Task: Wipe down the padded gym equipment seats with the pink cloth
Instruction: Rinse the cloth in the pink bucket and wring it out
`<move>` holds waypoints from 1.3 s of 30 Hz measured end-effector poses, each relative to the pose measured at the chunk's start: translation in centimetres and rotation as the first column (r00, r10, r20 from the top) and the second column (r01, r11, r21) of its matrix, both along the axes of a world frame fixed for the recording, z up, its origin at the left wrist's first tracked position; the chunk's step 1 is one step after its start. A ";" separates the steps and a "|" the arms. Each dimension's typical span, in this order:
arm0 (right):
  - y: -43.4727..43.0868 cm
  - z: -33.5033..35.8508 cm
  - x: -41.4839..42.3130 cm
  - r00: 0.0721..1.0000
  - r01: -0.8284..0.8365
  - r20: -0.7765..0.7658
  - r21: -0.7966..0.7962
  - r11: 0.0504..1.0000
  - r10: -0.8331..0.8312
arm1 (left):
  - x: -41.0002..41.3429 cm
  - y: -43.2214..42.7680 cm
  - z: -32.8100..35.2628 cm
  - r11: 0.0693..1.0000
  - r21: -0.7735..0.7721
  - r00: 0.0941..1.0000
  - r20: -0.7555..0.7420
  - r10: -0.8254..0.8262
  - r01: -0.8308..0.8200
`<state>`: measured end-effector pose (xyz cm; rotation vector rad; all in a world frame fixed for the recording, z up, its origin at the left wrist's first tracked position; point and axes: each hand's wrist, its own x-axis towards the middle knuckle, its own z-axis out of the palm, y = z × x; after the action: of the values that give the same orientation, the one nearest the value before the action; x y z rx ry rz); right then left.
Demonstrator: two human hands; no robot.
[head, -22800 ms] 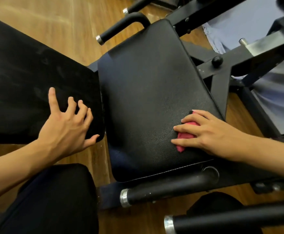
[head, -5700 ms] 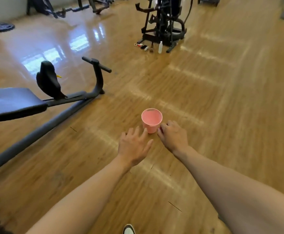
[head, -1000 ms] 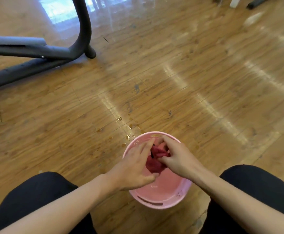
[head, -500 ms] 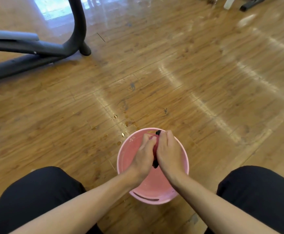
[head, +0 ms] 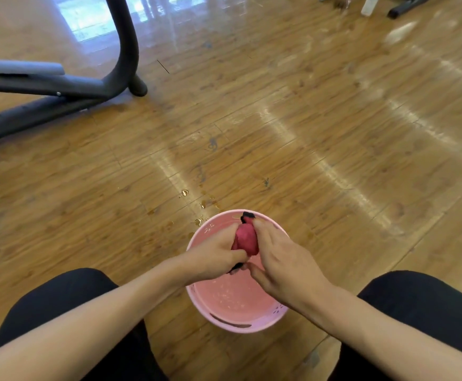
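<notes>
The pink cloth (head: pixel 246 239) is bunched into a tight wad with a dark edge, held above a pink bucket (head: pixel 235 323) on the wooden floor. My left hand (head: pixel 213 257) grips the cloth from the left and my right hand (head: pixel 282 259) from the right, both closed around it over the bucket's far half. Pale liquid fills the bucket. No padded seat is in view.
A black tubular frame of a gym machine (head: pixel 67 89) runs along the floor at the upper left. Water drops (head: pixel 196 204) lie on the floor just beyond the bucket. A white bottle (head: pixel 367 6) stands at the top right. My knees in black trousers flank the bucket.
Since the earlier frames my hands stay pressed around the cloth over the bucket; the wad now shows more between them and my right hand has opened out a little to the right.
</notes>
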<state>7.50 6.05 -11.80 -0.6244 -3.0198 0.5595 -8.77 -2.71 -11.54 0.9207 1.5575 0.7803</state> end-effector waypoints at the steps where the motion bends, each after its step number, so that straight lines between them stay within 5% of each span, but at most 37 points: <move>1: 0.0 -0.3 -0.5 1.000 0.007 -0.012 0.051 0.999 -0.006 | 0.2 0.2 0.3 0.999 -0.005 0.999 -0.022 -0.048 0.048; 6: 1.0 0.1 -2.3 0.994 -0.036 0.110 0.225 0.974 0.011 | -0.4 0.3 -0.1 0.965 -0.042 0.915 -0.309 -0.258 0.258; 11: 2.1 0.3 -1.4 0.972 -0.115 0.216 0.113 0.987 0.089 | -1.1 0.1 -0.8 0.905 -0.075 0.718 -0.583 -0.381 0.419; 16: 0.9 -0.7 -0.5 0.994 -0.028 -0.106 0.100 0.995 0.039 | -0.8 0.7 -0.7 0.936 -0.102 0.842 -0.412 -0.348 0.336; 19: 0.5 -0.9 -1.3 0.981 -0.125 -0.109 0.290 0.949 0.162 | -0.3 1.0 -0.3 0.953 -0.135 0.924 -0.241 -0.297 0.271; 21: 1.4 -1.2 -2.0 0.982 -0.117 -0.094 0.393 0.912 0.166 | -0.1 0.9 -0.8 0.946 -0.125 0.899 -0.294 -0.323 0.299; 26: 1.9 -1.0 -2.4 0.986 -0.164 0.043 0.247 0.955 0.159 | 0.1 0.6 -1.8 0.898 -0.111 0.673 -0.625 -0.397 0.426; 30: 2.9 0.1 -3.9 0.967 0.057 0.255 -0.253 0.966 0.009 | 0.2 0.6 -1.6 0.872 -0.158 0.339 -0.878 -0.339 0.463; 32: 3.1 0.0 -3.4 0.979 0.030 0.202 -0.218 0.975 0.015 | -0.4 0.6 -1.7 0.889 -0.111 0.415 -0.854 -0.314 0.444; 36: 2.1 -0.7 -0.7 0.988 -0.052 -0.146 0.046 0.998 0.058 | -1.1 0.6 -1.7 0.962 0.053 0.840 -0.503 -0.206 0.267; 39: 2.0 -0.6 -0.1 0.950 -0.110 -0.255 0.268 0.957 0.180 | -0.7 0.4 -1.0 0.963 0.140 0.919 -0.358 -0.167 0.229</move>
<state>7.38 8.08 -12.39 -0.2825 -2.8161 0.2328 -9.49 -2.30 -12.57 1.3861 1.6763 0.6436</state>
